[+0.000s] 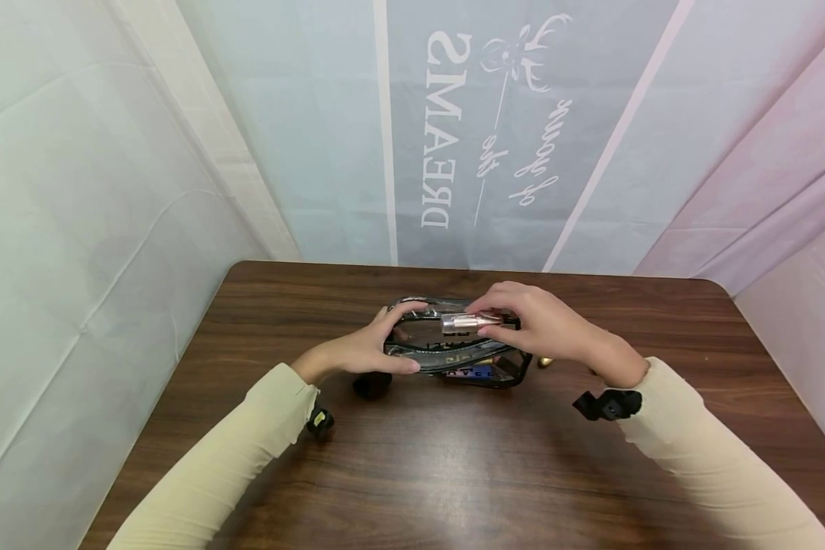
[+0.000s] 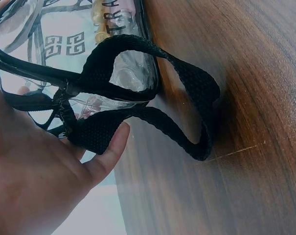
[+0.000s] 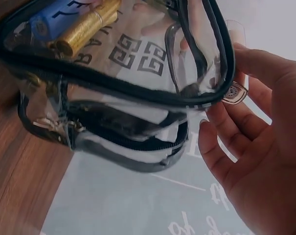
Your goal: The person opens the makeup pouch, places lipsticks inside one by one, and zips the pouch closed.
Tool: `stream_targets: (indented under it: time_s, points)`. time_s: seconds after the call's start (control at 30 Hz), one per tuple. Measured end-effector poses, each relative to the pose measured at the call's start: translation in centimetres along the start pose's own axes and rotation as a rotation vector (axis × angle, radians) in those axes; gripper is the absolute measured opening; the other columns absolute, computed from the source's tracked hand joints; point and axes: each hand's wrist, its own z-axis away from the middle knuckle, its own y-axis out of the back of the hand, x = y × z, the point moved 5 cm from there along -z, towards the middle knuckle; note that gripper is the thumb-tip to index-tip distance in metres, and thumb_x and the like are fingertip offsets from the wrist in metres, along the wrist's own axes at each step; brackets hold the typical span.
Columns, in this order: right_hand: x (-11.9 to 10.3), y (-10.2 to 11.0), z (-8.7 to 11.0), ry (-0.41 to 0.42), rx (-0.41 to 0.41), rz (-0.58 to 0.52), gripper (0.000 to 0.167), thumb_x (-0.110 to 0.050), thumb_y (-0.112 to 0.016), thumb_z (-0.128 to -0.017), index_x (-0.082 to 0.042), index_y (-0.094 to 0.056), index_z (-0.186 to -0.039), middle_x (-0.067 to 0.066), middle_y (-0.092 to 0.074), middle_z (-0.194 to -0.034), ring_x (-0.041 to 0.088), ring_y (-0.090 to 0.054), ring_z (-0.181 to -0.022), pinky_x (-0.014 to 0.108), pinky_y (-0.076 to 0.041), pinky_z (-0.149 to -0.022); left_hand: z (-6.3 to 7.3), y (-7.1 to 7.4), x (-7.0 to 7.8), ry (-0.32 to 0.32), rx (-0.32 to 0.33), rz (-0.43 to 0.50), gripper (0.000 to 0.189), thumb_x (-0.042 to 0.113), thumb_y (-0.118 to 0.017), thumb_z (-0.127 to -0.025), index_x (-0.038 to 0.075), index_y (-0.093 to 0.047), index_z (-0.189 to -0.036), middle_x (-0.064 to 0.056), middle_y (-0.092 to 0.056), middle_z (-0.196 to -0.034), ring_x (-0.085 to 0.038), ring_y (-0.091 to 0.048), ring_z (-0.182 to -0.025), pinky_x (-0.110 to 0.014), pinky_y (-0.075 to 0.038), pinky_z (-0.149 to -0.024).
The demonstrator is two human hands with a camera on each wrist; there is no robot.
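A clear pouch (image 1: 447,357) with black trim stands on the table with its top open. At its left end my left hand (image 1: 364,347) grips the rim, thumb on the near side and fingers on the far side. My right hand (image 1: 546,321) pinches a shiny rose-gold cosmetic tube (image 1: 457,323) with a clear end, held level over the opening. In the right wrist view the tube's base (image 3: 235,93) shows beside the pouch edge. Inside the pouch lie a blue tube (image 3: 59,18) and a gold tube (image 3: 86,29). A black strap loop (image 2: 201,93) hangs from the left end.
A small gold item (image 1: 545,361) lies on the brown wooden table (image 1: 440,466), just right of the pouch and partly under my right hand. Printed curtains (image 1: 337,153) hang behind the table's far edge, with white fabric (image 1: 89,229) along the left.
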Motion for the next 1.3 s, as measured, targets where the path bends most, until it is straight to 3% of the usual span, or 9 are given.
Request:
stream_targets:
  time_s: [0.4,0.7,0.97,1.3]
  points:
    - [-0.7,-1.5,-1.2,-0.048,-0.008,0.079,0.031,-0.026,-0.075,-0.095,-0.020,-0.071,-0.126,-0.007,-0.066,-0.112,0.009,-0.054,-0.086,0.034,-0.046,-0.073,-0.1,0.3,-0.1,0.009,0.002,-0.004,0.091,0.041,-0.078,-0.089,0.046,-0.019,-0.158,-0.022,-0.029,-0.144,-0.027,-0.048,-0.128,-0.050,-0.043,-0.102]
    - [-1.3,-2.7,-1.7,-0.013,0.035,0.148,0.028,-0.024,-0.077,-0.094,-0.018,-0.073,-0.121,-0.004,-0.067,-0.105,0.010,-0.057,-0.084,0.033,-0.048,-0.068,-0.2,0.4,-0.1,0.002,-0.015,0.022,0.090,0.042,-0.077,-0.089,0.045,-0.018,-0.158,-0.023,-0.028,-0.145,-0.027,-0.048,-0.127,-0.049,-0.043,-0.101]
    - [-1.2,-3.3,-1.8,-0.007,0.072,0.145,0.027,-0.023,-0.078,-0.092,-0.018,-0.074,-0.119,-0.004,-0.068,-0.105,0.011,-0.060,-0.084,0.033,-0.049,-0.068,-0.3,0.5,-0.1,0.009,-0.022,0.031,0.090,0.041,-0.077,-0.089,0.045,-0.018,-0.158,-0.023,-0.028,-0.145,-0.028,-0.047,-0.127,-0.051,-0.043,-0.101]
    - [-1.1,-3.6,-2.1,-0.011,0.056,0.145,0.028,-0.024,-0.079,-0.092,-0.020,-0.074,-0.119,-0.005,-0.068,-0.105,0.011,-0.059,-0.084,0.034,-0.048,-0.070,-0.3,0.7,0.0,0.017,-0.021,0.019,0.090,0.043,-0.077,-0.089,0.047,-0.018,-0.157,-0.023,-0.028,-0.146,-0.026,-0.047,-0.128,-0.053,-0.041,-0.103]
